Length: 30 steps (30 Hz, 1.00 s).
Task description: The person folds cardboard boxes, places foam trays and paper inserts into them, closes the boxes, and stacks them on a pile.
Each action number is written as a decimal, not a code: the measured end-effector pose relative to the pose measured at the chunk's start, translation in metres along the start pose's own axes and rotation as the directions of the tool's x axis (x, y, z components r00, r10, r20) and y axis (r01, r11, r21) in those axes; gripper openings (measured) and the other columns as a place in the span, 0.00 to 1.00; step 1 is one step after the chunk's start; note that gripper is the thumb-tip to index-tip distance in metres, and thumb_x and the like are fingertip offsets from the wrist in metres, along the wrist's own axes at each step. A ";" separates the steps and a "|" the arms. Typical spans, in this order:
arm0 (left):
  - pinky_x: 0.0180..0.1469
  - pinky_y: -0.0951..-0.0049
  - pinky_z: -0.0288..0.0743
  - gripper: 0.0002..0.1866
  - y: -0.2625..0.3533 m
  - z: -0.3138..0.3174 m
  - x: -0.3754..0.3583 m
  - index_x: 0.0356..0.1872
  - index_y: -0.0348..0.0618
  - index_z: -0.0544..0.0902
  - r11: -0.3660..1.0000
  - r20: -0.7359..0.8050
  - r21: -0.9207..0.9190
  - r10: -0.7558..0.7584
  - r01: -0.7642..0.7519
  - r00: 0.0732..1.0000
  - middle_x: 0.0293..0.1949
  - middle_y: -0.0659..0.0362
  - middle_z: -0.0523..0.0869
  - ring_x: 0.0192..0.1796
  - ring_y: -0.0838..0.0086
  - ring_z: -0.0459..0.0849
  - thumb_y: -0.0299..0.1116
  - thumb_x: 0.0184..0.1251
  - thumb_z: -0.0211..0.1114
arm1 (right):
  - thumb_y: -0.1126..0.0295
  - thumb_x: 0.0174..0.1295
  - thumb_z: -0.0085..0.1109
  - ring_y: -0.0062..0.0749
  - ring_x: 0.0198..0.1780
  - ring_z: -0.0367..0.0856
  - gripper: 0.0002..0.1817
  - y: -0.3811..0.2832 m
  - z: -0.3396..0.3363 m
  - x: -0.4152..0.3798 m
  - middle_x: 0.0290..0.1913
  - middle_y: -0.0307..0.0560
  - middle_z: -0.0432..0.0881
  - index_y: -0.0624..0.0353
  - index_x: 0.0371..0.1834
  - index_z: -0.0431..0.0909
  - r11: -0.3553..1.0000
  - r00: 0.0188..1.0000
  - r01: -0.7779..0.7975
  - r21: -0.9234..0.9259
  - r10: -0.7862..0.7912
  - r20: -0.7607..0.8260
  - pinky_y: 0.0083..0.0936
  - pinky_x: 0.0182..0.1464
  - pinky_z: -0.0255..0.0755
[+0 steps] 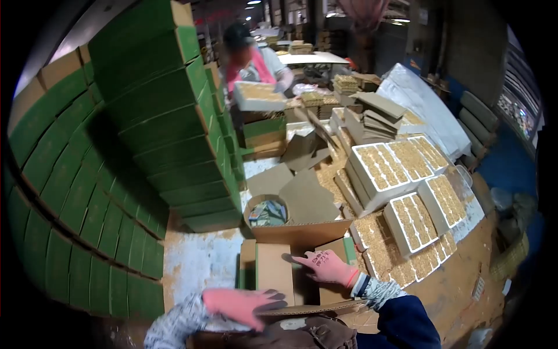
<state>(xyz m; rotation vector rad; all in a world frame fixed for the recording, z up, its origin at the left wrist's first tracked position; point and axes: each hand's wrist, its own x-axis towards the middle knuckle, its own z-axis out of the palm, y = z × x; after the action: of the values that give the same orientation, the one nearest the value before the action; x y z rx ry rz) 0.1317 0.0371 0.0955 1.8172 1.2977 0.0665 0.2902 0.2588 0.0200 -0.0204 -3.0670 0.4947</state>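
Directly before me stands a cardboard box (274, 264), brown inside with green showing at its sides. Its upper parts spread around a dark gap near the middle. My left hand (241, 305), in a pink glove, is open over the box's near left side, slightly blurred, fingers stretched to the right. My right hand (330, 267), in a matching glove with dark print, lies over the right side, its index finger pointing left across the dark gap. I see nothing held in either hand. Contact with the cardboard is hard to judge.
Tall stacks of green boxes (168, 116) line the left. A round tub (267, 212) holds printed packets beyond my box. White foam trays (381, 168) of tan, grain-like contents stand at right, with loose cardboard (378, 113) behind. Across, a person (253, 64) holds a white tray (260, 96).
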 end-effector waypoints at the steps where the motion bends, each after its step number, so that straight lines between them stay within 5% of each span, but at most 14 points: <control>1: 0.72 0.63 0.47 0.52 -0.014 0.011 0.006 0.70 0.38 0.49 0.989 -0.095 0.147 0.008 0.007 0.995 0.70 0.43 0.52 0.71 0.57 0.56 0.51 0.51 0.69 | 0.58 0.57 0.54 0.44 0.41 0.80 0.32 0.010 0.002 0.001 0.38 0.54 0.79 0.42 0.67 0.61 0.999 0.993 -0.017 0.048 0.012 0.117 0.35 0.45 0.73; 3: 0.69 0.62 0.54 0.48 -0.037 0.032 0.032 0.69 0.38 0.52 0.965 -0.585 0.081 -0.156 0.249 0.796 0.67 0.43 0.58 0.69 0.58 0.60 0.44 0.51 0.69 | 0.54 0.62 0.48 0.47 0.42 0.80 0.31 0.024 -0.022 0.007 0.40 0.57 0.79 0.43 0.70 0.57 0.947 0.937 -0.094 0.307 -0.020 0.349 0.36 0.47 0.73; 4: 0.66 0.61 0.61 0.45 -0.053 0.040 0.043 0.68 0.38 0.55 0.895 -0.903 -0.098 -0.264 0.436 0.338 0.65 0.43 0.64 0.67 0.59 0.63 0.37 0.51 0.70 | 0.59 0.63 0.47 0.49 0.40 0.80 0.26 0.040 -0.039 0.019 0.41 0.59 0.78 0.51 0.65 0.64 0.870 0.956 0.207 0.448 -0.277 0.095 0.37 0.47 0.73; 6: 0.57 0.69 0.71 0.44 -0.099 0.060 0.066 0.69 0.38 0.54 0.489 -0.601 -0.793 -0.533 -0.363 0.595 0.61 0.51 0.70 0.61 0.67 0.71 0.24 0.50 0.68 | 0.68 0.59 0.48 0.54 0.53 0.73 0.13 0.026 -0.108 0.018 0.56 0.63 0.71 0.62 0.45 0.72 0.896 0.921 -0.300 0.328 0.361 -0.143 0.38 0.51 0.71; 10: 0.58 0.72 0.72 0.51 -0.110 0.073 0.076 0.72 0.44 0.47 0.195 -0.616 -0.756 -0.537 -0.626 0.576 0.64 0.54 0.65 0.60 0.68 0.71 0.09 0.44 0.63 | 0.65 0.59 0.49 0.61 0.62 0.63 0.19 0.032 -0.039 0.003 0.61 0.66 0.64 0.62 0.52 0.69 0.733 0.858 -0.391 -0.557 0.071 -0.508 0.50 0.65 0.54; 15: 0.63 0.71 0.65 0.42 -0.105 0.097 0.087 0.72 0.44 0.43 0.033 -0.567 -0.698 -0.635 -0.716 0.524 0.67 0.52 0.59 0.65 0.68 0.64 0.16 0.60 0.54 | 0.51 0.58 0.53 0.52 0.55 0.71 0.32 0.009 -0.043 -0.051 0.50 0.66 0.73 0.68 0.56 0.67 0.743 0.740 -0.670 0.003 0.668 -0.083 0.45 0.60 0.59; 16: 0.65 0.67 0.62 0.36 -0.096 0.098 0.071 0.72 0.46 0.47 0.755 -0.819 -0.550 -0.406 -0.356 0.406 0.67 0.52 0.60 0.67 0.66 0.63 0.22 0.64 0.52 | 0.48 0.56 0.55 0.50 0.50 0.76 0.34 0.004 -0.051 -0.063 0.45 0.64 0.77 0.67 0.56 0.68 0.486 0.437 -0.873 -0.033 0.812 0.388 0.43 0.56 0.62; 18: 0.67 0.63 0.58 0.31 -0.084 0.072 0.053 0.72 0.47 0.51 0.990 -0.867 0.079 0.008 0.121 0.498 0.68 0.52 0.61 0.68 0.64 0.61 0.28 0.68 0.50 | 0.46 0.54 0.56 0.50 0.45 0.77 0.35 0.005 -0.025 -0.103 0.40 0.62 0.79 0.66 0.55 0.70 0.593 0.598 -0.800 0.091 0.775 0.205 0.41 0.53 0.64; 19: 0.69 0.64 0.52 0.32 -0.076 0.053 0.048 0.72 0.49 0.51 0.716 -0.885 -0.337 -0.020 -0.612 0.464 0.70 0.53 0.56 0.71 0.67 0.57 0.38 0.69 0.49 | 0.44 0.52 0.58 0.50 0.41 0.79 0.36 0.007 -0.015 -0.119 0.36 0.59 0.80 0.64 0.54 0.71 0.722 0.730 -0.675 0.154 0.684 -0.010 0.39 0.49 0.65; 20: 0.72 0.64 0.46 0.34 -0.073 0.040 0.045 0.72 0.51 0.50 -0.121 -0.867 -0.481 -0.081 -0.868 0.492 0.72 0.55 0.51 0.73 0.70 0.52 0.49 0.70 0.49 | 0.50 0.52 0.60 0.51 0.46 0.77 0.32 -0.003 -0.016 -0.130 0.42 0.59 0.79 0.63 0.53 0.71 0.690 0.721 -0.658 0.301 0.693 -0.013 0.39 0.52 0.65; 21: 0.72 0.64 0.46 0.34 -0.074 0.032 0.044 0.72 0.51 0.50 -0.137 -0.857 -0.496 -0.080 -0.857 0.509 0.72 0.55 0.51 0.73 0.70 0.52 0.49 0.70 0.49 | 0.53 0.51 0.62 0.50 0.50 0.75 0.31 -0.007 -0.001 -0.136 0.46 0.60 0.77 0.63 0.53 0.71 0.745 0.770 -0.503 0.439 0.617 -0.163 0.39 0.55 0.65; 25: 0.53 0.66 0.70 0.30 -0.088 0.034 0.058 0.62 0.37 0.66 0.733 -0.680 -0.680 -0.639 0.019 0.359 0.49 0.47 0.79 0.50 0.62 0.78 0.27 0.55 0.61 | 0.65 0.50 0.61 0.49 0.60 0.69 0.30 0.050 0.072 -0.169 0.58 0.56 0.72 0.61 0.59 0.68 0.902 0.830 -0.407 0.143 0.431 -0.353 0.36 0.60 0.66; 28: 0.49 0.68 0.72 0.25 -0.099 0.036 0.083 0.55 0.32 0.73 0.828 -0.766 -0.561 -0.519 0.001 0.380 0.43 0.46 0.82 0.45 0.64 0.80 0.24 0.51 0.62 | 0.61 0.53 0.66 0.46 0.62 0.68 0.46 0.128 0.043 -0.197 0.66 0.64 0.61 0.66 0.70 0.49 0.360 -0.396 -0.326 0.874 0.787 -0.472 0.37 0.63 0.63; 30: 0.50 0.68 0.72 0.25 -0.093 0.039 0.093 0.54 0.31 0.73 0.833 -0.764 -0.548 -0.538 0.083 0.355 0.44 0.46 0.82 0.45 0.64 0.80 0.24 0.51 0.62 | 0.61 0.54 0.66 0.38 0.50 0.75 0.52 0.180 0.021 -0.225 0.59 0.59 0.68 0.64 0.72 0.37 0.130 -0.392 0.259 0.957 0.920 -0.019 0.34 0.45 0.75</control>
<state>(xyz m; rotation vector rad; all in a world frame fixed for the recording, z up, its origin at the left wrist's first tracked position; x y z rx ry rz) 0.1246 0.0927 -0.0297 1.0210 2.1607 1.2008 0.5160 0.4188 -0.0636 -1.3677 -0.5715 1.1377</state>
